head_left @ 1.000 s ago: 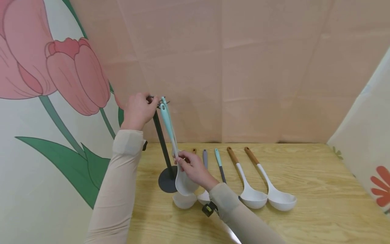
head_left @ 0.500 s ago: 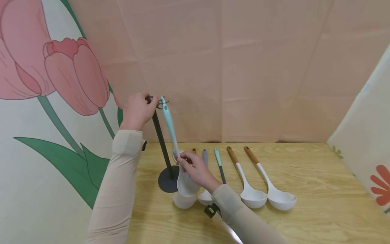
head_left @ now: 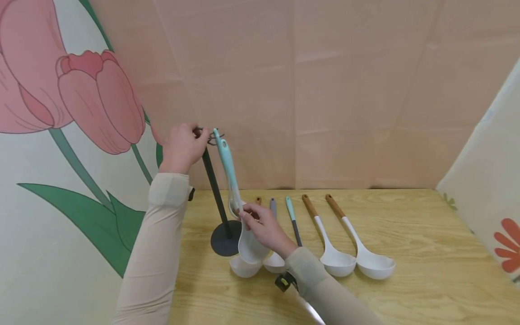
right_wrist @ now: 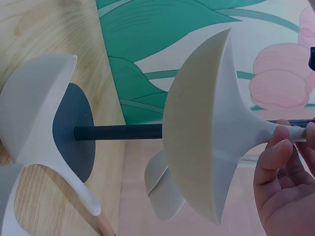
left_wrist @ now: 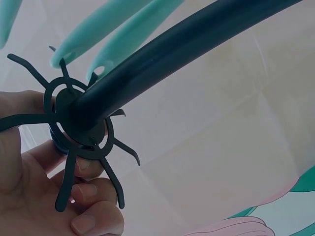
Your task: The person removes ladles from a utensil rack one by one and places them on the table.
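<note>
My left hand (head_left: 183, 146) grips the top of a black utensil stand (head_left: 215, 189), fingers around the knob above its hook ring (left_wrist: 109, 132). In my right hand (head_left: 268, 225), a white ladle (head_left: 252, 248) with a teal handle is pinched low on its shaft, bowl down. The holed end of that handle is close to the hooks; the left wrist view shows two teal handles (left_wrist: 123, 46) there, side by side. Another teal-handled utensil (head_left: 216, 133) hangs behind the held one. Its white head (right_wrist: 165, 189) shows partly in the right wrist view.
On the wooden table (head_left: 426, 243) lie a white ladle with a brown handle (head_left: 339, 264), a similar one (head_left: 375, 266) to its right, a teal-and-dark-handled utensil (head_left: 290, 210), a grey-handled one (head_left: 273, 206) and a white bowl (head_left: 245, 268) near the round stand base (head_left: 223, 241).
The held ladle and my right hand have shifted slightly to the right and down, the handle end now standing right of the hanging one. My left hand stays on the stand's top.
</note>
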Available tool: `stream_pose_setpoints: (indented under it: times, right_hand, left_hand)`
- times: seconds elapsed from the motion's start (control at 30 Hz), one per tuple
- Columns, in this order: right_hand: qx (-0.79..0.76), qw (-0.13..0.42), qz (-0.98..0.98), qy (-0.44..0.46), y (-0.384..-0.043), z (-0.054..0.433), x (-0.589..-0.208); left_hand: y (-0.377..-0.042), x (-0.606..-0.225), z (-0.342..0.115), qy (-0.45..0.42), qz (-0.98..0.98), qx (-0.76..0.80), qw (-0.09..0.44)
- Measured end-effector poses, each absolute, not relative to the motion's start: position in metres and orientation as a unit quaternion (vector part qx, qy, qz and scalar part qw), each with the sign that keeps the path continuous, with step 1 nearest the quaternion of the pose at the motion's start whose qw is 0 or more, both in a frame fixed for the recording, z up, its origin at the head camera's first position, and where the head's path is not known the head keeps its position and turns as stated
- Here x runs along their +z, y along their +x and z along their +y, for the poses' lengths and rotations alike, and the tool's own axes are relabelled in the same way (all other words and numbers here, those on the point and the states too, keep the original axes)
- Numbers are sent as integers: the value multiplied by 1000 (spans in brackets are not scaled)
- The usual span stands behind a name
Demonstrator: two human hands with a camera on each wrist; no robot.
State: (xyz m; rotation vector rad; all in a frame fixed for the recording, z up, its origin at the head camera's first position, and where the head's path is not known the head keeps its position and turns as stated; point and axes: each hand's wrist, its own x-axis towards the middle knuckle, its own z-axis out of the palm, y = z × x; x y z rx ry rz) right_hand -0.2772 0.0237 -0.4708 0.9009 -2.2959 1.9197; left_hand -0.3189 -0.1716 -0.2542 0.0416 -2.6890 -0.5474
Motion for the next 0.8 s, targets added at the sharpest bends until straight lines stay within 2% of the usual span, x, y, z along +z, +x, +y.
stream_pose_setpoints:
  times: [0.8]
  right_hand:
    - [600,-1,-755,265,-272,49,-482]
  left_hand:
    - [-319,-255,-171,15,-961,-194,198]
